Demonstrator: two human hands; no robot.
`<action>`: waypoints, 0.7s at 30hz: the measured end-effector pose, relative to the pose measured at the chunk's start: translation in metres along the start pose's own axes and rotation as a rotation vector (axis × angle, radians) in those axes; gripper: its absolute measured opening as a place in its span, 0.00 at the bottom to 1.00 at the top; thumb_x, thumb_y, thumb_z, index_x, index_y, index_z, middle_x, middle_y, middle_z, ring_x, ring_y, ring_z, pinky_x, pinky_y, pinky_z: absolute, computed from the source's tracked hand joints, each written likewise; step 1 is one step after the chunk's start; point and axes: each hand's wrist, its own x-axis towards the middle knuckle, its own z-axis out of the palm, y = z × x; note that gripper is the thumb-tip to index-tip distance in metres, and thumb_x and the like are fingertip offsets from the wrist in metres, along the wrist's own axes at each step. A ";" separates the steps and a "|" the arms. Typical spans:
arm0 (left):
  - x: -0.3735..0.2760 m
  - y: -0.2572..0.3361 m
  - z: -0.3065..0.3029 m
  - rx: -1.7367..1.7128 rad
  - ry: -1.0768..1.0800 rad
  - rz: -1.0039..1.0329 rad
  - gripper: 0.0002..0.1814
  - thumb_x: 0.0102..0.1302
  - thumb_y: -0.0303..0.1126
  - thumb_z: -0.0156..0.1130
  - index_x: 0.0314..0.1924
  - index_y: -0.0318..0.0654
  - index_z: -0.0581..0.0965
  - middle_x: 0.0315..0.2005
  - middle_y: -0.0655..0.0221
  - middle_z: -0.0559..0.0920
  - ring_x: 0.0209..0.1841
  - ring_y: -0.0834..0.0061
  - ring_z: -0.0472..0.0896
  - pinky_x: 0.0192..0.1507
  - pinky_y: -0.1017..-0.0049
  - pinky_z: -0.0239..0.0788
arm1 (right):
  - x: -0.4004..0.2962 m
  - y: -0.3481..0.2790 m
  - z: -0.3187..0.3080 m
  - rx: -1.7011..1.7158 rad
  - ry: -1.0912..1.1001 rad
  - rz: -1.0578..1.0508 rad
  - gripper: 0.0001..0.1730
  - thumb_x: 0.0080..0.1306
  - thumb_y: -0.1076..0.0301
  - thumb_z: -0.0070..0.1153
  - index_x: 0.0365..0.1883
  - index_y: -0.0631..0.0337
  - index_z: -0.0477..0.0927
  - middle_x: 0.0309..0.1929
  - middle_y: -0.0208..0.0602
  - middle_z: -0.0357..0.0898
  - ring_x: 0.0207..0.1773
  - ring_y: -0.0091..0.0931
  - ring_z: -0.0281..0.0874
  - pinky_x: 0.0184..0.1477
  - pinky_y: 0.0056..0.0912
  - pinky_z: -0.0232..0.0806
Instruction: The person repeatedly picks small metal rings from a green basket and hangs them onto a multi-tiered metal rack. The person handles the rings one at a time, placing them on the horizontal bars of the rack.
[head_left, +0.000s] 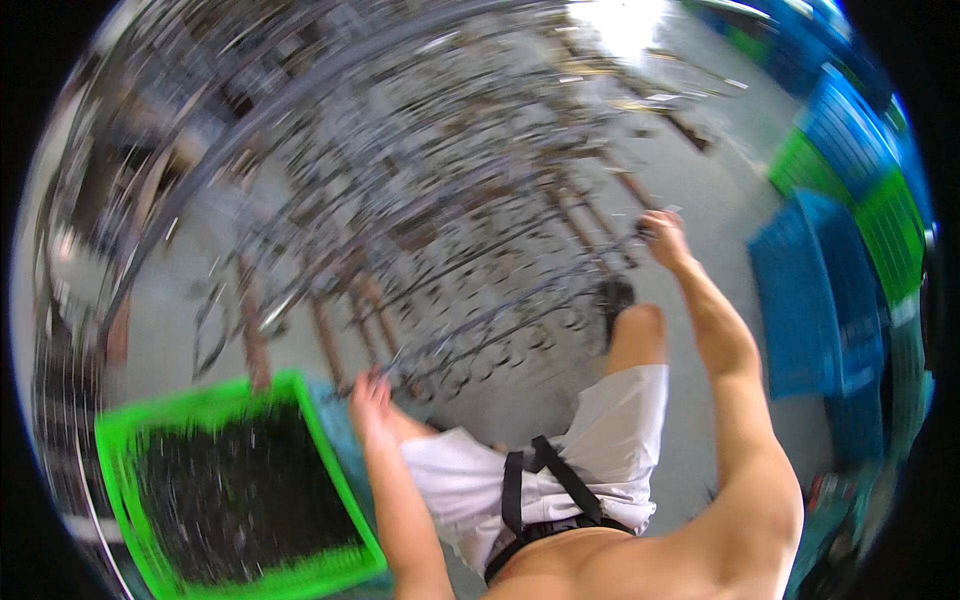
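A long thin metal rack (517, 304), with rows of small ring-like parts along it, stretches slantwise between my two hands. My left hand (373, 409) grips its near-left end, beside a green crate. At the far-right end my right hand (663, 238) has its fingers curled around the rack, with the arm stretched out. Strong motion blur hides the exact shape of the small parts and of the grip. More racks of the same kind (450, 187) spread out beyond it in rows.
To my left stands a green plastic crate (341, 465) full of small dark pieces. Blue plastic crates (795, 300) and green crates (892, 232) are stacked on the right. Brown posts (251, 322) rise from the grey floor (705, 420) under the racks. A dark curved bar (225, 142) crosses the upper left.
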 end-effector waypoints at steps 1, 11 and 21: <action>0.007 -0.002 0.013 0.060 -0.023 0.017 0.19 0.69 0.40 0.52 0.53 0.34 0.70 0.46 0.58 0.79 0.46 0.65 0.79 0.52 0.67 0.72 | -0.011 0.020 -0.004 -0.022 -0.034 0.117 0.20 0.46 0.79 0.59 0.41 0.58 0.80 0.47 0.39 0.78 0.54 0.39 0.71 0.60 0.41 0.58; 0.026 -0.023 0.007 -0.102 0.035 -0.010 0.10 0.66 0.40 0.58 0.39 0.42 0.74 0.35 0.69 0.81 0.37 0.78 0.77 0.37 0.79 0.69 | -0.082 -0.018 0.016 0.241 0.407 0.611 0.23 0.61 0.65 0.57 0.53 0.67 0.73 0.52 0.50 0.72 0.55 0.37 0.69 0.57 0.36 0.62; -0.064 0.102 -0.176 1.464 0.507 0.201 0.20 0.61 0.45 0.59 0.44 0.35 0.75 0.41 0.56 0.81 0.43 0.61 0.81 0.44 0.65 0.72 | -0.150 -0.304 0.033 1.185 -0.529 0.619 0.08 0.63 0.73 0.49 0.41 0.64 0.72 0.29 0.27 0.70 0.29 0.20 0.66 0.33 0.22 0.62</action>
